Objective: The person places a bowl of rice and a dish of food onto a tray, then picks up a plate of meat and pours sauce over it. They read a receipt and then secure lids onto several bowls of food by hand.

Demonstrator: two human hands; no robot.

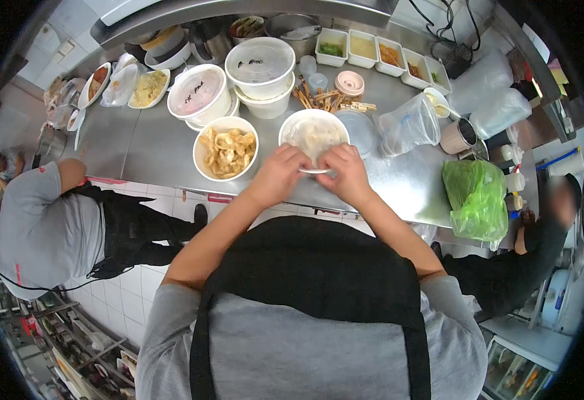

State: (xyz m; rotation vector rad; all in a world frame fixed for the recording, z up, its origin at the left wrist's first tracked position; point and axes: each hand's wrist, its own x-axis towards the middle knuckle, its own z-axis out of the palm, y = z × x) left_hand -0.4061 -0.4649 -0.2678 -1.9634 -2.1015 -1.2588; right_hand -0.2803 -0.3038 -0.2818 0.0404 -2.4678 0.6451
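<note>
Both my hands are at the near rim of a round white tub (282,133), whose top looks covered by a clear lid (315,133). The contents show only as a pale blur. My left hand (282,169) grips the near-left edge with bent fingers. On the near-right edge my right hand (344,169) does the same, its thumb close to the left one. Left of this tub stands an uncovered white bowl filled with golden fried pieces (226,152). A stack of round clear lids (358,130) lies just to the right.
Lidded tubs with handwriting (197,93) stand behind, near wooden clothespins (328,99). White trays of toppings (363,48) line the back. Plastic bags (408,125) and a green bag (475,200) sit rightward. One co-worker (52,220) stands left, another person (525,267) right.
</note>
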